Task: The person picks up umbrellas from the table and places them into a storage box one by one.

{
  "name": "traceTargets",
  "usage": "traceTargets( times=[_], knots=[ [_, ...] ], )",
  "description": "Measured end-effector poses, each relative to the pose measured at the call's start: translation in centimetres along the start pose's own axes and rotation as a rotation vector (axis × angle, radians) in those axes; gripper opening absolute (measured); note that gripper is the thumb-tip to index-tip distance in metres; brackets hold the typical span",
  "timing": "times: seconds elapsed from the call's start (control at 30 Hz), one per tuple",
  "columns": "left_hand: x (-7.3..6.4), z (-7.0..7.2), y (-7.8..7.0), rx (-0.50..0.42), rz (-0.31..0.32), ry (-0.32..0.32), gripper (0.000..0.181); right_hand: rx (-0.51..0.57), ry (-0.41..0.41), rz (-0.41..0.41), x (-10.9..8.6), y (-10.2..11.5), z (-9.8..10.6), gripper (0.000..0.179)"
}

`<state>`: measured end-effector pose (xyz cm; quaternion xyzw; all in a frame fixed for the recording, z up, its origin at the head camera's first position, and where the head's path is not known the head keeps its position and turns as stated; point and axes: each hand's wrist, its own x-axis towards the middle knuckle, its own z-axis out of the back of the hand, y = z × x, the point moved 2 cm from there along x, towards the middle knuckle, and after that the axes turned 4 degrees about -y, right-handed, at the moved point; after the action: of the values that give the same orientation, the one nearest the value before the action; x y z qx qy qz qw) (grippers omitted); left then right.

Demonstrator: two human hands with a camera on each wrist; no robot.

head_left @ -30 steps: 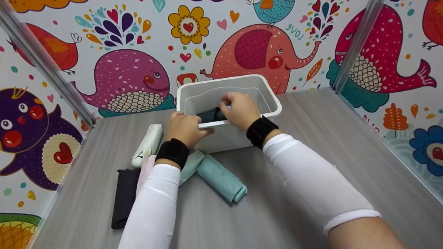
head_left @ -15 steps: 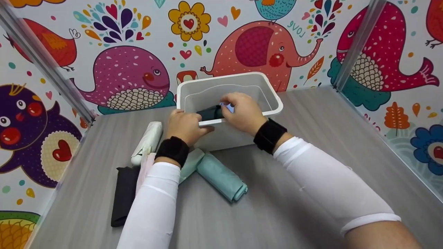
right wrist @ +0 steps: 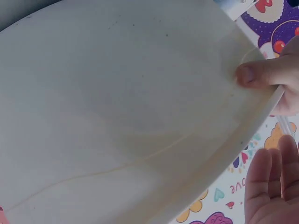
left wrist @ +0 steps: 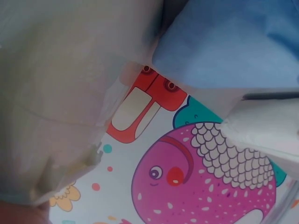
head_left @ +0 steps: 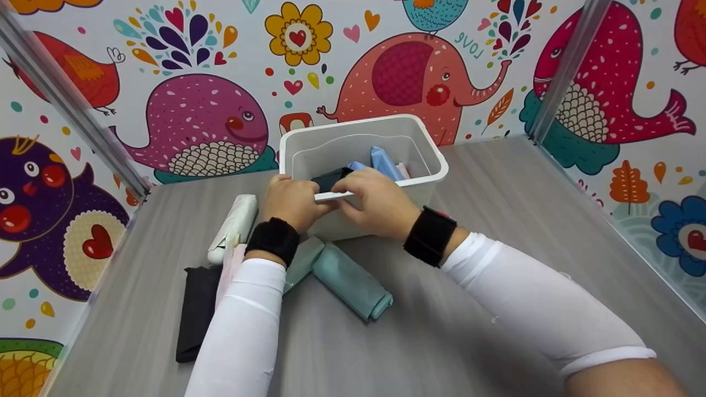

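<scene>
My left hand [head_left: 293, 203] grips the front left rim of a white plastic bin [head_left: 353, 125], thumb outside, fingers over the edge. In the right wrist view that thumb presses the bin's outer wall. My right hand [head_left: 380, 199] is at the front rim; its fingers [right wrist: 271, 179] look relaxed and hold nothing in the right wrist view. Inside the bin lie a dark folded umbrella [head_left: 330, 181], a blue folded bundle [head_left: 386, 164] and a bit of something pink [head_left: 404, 170]. The front wall and right hand partly hide them.
On the grey table [head_left: 441, 309], left of and before the bin, lie folded umbrellas: white [head_left: 234, 226], black [head_left: 197, 314], pale green [head_left: 304, 262] and teal [head_left: 353, 282]. A pink one [head_left: 230, 270] is partly behind my left forearm. Patterned walls [head_left: 353, 60] enclose the table.
My right hand has drawn back from inside the bin toward the front rim, uncovering the blue bundle and the pink item. My left hand keeps its grip on the rim.
</scene>
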<state>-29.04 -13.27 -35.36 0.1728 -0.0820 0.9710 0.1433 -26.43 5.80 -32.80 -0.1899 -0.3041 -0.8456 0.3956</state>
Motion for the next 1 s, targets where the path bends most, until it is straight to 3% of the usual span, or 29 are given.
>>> traceTargets(
  times=[0.13, 0.33, 0.53, 0.7, 1.0],
  knots=[
    [0.0, 0.0, 0.2, 0.004, -0.009, 0.0, 0.049, 0.003, 0.13, 0.037, -0.4, 0.3, -0.3, 0.022],
    [0.0, 0.0, 0.3, 0.013, -0.03, -0.009, 0.039, 0.005, 0.323, 0.022, -0.6, 0.1, -0.8, 0.028],
    [0.0, 0.1, 0.2, -0.003, -0.009, 0.001, 0.048, -0.037, 0.481, -0.001, -1.1, -0.2, -1.7, 0.041],
    [-0.1, 0.1, 0.1, -0.018, -0.002, 0.008, 0.051, -0.068, 0.57, 0.012, -1.9, -0.2, -2.5, 0.054],
    [0.0, 0.1, 0.0, -0.011, 0.004, 0.022, 0.052, -0.098, 0.665, -0.062, -3.2, -0.2, -4.0, 0.072]
  ],
)
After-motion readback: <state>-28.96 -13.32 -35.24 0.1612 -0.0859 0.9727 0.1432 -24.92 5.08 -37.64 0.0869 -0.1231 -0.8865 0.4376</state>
